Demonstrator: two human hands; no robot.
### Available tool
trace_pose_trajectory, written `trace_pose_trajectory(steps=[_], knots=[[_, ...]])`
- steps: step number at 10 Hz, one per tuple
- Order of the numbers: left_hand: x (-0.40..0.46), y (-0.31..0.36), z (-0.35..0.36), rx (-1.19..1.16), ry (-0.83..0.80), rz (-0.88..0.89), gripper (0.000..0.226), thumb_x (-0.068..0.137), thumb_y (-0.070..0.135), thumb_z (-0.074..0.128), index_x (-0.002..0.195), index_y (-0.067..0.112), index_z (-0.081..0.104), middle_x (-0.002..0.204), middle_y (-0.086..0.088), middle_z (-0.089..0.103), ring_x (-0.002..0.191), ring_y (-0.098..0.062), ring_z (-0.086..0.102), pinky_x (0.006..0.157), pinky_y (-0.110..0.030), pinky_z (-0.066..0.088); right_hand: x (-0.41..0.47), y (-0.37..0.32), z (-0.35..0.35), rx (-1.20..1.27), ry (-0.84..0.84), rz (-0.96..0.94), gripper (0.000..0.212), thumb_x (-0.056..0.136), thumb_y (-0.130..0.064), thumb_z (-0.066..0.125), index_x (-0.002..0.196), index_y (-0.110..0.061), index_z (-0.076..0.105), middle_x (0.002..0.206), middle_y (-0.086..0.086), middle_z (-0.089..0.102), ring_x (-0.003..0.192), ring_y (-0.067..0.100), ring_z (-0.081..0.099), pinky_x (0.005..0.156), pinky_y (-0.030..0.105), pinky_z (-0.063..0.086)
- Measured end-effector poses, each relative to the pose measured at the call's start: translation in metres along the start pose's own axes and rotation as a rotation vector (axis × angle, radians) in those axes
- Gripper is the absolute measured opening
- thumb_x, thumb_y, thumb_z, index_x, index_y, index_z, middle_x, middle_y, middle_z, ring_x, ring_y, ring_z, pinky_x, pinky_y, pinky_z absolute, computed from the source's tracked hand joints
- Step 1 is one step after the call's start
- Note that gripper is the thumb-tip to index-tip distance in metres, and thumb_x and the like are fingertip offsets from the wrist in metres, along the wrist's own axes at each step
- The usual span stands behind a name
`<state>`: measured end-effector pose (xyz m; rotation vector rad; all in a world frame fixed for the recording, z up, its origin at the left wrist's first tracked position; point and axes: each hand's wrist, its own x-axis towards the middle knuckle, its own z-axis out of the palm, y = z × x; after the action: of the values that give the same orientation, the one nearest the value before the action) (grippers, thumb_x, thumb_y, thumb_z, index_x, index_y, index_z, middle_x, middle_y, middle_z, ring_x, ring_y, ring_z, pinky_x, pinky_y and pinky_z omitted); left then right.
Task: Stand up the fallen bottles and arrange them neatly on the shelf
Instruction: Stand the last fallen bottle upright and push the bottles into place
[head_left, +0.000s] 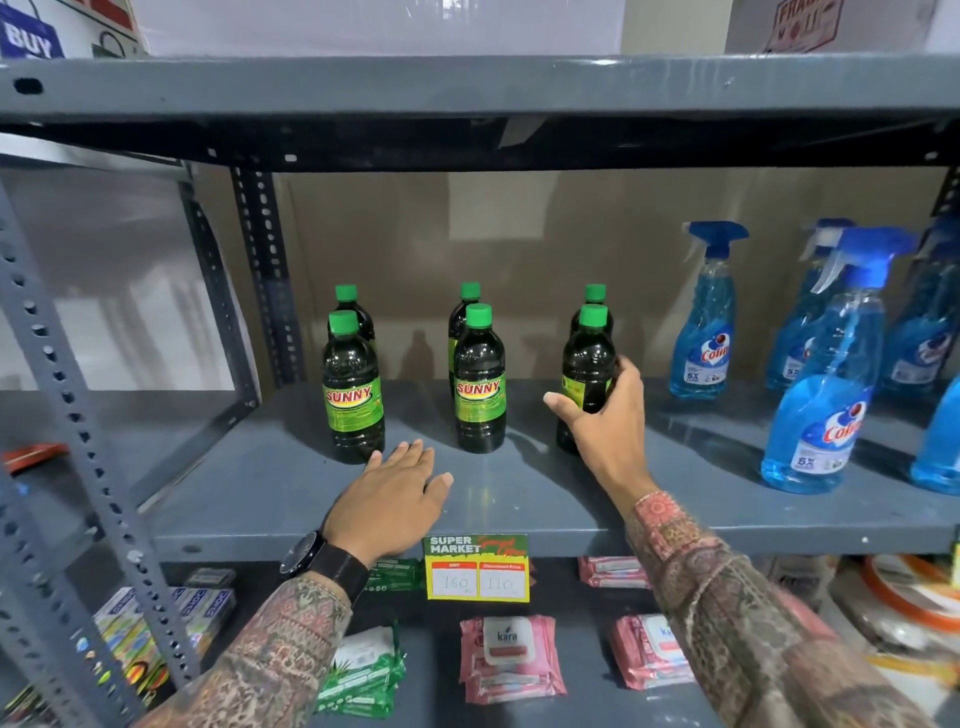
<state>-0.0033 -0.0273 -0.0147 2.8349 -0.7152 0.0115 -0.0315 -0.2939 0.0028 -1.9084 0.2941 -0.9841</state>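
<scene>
Several dark bottles with green caps and green "SUNNY" labels stand upright on the grey shelf (291, 493), in three pairs front to back. The front ones are the left bottle (353, 389), the middle bottle (480, 382) and the right bottle (586, 374); one stands behind each. My right hand (605, 426) is wrapped around the front right bottle, whose label faces sideways. My left hand (392, 501) lies flat and open on the shelf near the front edge, just before the left and middle bottles, holding nothing.
Blue spray bottles (826, 374) stand on the right of the same shelf. A yellow price tag (477, 569) hangs on the shelf's front edge. Pink wipe packs (509, 657) and green packs (363, 670) lie on the shelf below. A perforated upright (83, 395) stands at left.
</scene>
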Motion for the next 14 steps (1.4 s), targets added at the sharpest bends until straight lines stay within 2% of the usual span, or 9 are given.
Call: trace_pose_trajectory(steps=[1,2,4,6,7,9,10,12,14], knots=[[-0.0008,0.0002,0.0003,0.003,0.002,0.000,0.067,0.112,0.049,0.019,0.169,0.016,0.012,0.179,-0.001,0.006,0.166,-0.015,0.006,0.135,-0.039,0.001,-0.0009,-0.0004,0.0004,-0.138,0.085,-0.058,0.093,0.071,-0.036,0.092,0.145,-0.012,0.040,0.133,0.005,0.051,0.127,0.023,0.049,0.108,0.037,0.042],[-0.0004,0.0009,-0.0007,0.003,0.001,-0.002,0.067,0.112,0.049,0.019,0.169,0.016,0.011,0.179,0.000,0.006,0.166,-0.015,0.005,0.134,-0.038,0.001,-0.0008,0.0009,-0.0003,-0.070,0.071,-0.013,0.081,0.074,-0.021,0.084,0.140,-0.019,0.038,0.126,0.003,0.059,0.112,0.024,0.063,0.099,0.047,0.053],[-0.0001,0.0012,-0.0008,0.006,0.008,-0.005,0.067,0.112,0.049,0.020,0.169,0.016,0.012,0.179,0.000,0.007,0.166,-0.015,0.006,0.133,-0.037,0.000,0.0014,0.0031,0.0009,-0.095,0.118,-0.001,0.094,0.066,-0.042,0.093,0.137,-0.015,0.038,0.130,0.006,0.054,0.117,0.021,0.055,0.101,0.039,0.048],[0.0009,-0.0002,0.0002,0.000,0.018,-0.010,0.067,0.112,0.049,0.021,0.169,0.016,0.014,0.179,0.000,0.008,0.165,-0.014,0.007,0.133,-0.037,0.001,0.0030,0.0076,0.0001,-0.041,0.065,0.027,0.068,0.080,-0.018,0.081,0.129,-0.019,0.034,0.112,0.003,0.063,0.103,0.028,0.067,0.088,0.042,0.054],[0.0009,0.0004,0.0005,-0.002,0.020,-0.011,0.067,0.112,0.049,0.022,0.169,0.016,0.015,0.178,0.000,0.009,0.165,-0.014,0.007,0.134,-0.037,0.002,0.0022,0.0074,0.0014,-0.083,0.099,0.025,0.087,0.070,-0.039,0.091,0.134,-0.016,0.037,0.128,0.005,0.055,0.119,0.023,0.054,0.099,0.038,0.048],[0.0030,0.0002,0.0023,-0.005,0.021,-0.008,0.067,0.112,0.050,0.022,0.169,0.016,0.016,0.178,0.000,0.009,0.165,-0.014,0.007,0.134,-0.038,0.002,0.0023,0.0088,-0.0005,-0.063,0.076,0.029,0.074,0.076,-0.027,0.085,0.130,-0.020,0.034,0.122,0.003,0.059,0.113,0.029,0.063,0.092,0.042,0.052],[0.0025,-0.0008,0.0019,-0.007,0.022,-0.011,0.067,0.112,0.050,0.022,0.169,0.016,0.017,0.178,0.000,0.009,0.165,-0.014,0.008,0.134,-0.038,0.002,0.0016,0.0072,0.0010,-0.082,0.095,0.023,0.087,0.071,-0.039,0.089,0.134,-0.015,0.034,0.127,0.005,0.054,0.117,0.025,0.056,0.095,0.040,0.049],[0.0026,-0.0011,0.0021,-0.005,0.028,-0.010,0.067,0.112,0.050,0.023,0.169,0.016,0.017,0.178,0.000,0.010,0.165,-0.014,0.008,0.134,-0.038,0.003,0.0008,0.0075,0.0011,-0.104,0.072,0.025,0.074,0.076,-0.033,0.086,0.128,-0.018,0.035,0.124,0.006,0.057,0.110,0.029,0.064,0.089,0.045,0.054],[0.0036,-0.0023,0.0029,-0.003,0.028,-0.009,0.067,0.111,0.050,0.022,0.169,0.017,0.016,0.178,0.000,0.010,0.165,-0.014,0.008,0.134,-0.038,0.003,0.0006,0.0040,-0.0003,-0.123,0.089,0.039,0.078,0.075,-0.041,0.089,0.130,-0.015,0.040,0.121,0.000,0.053,0.108,0.023,0.059,0.090,0.042,0.052]])
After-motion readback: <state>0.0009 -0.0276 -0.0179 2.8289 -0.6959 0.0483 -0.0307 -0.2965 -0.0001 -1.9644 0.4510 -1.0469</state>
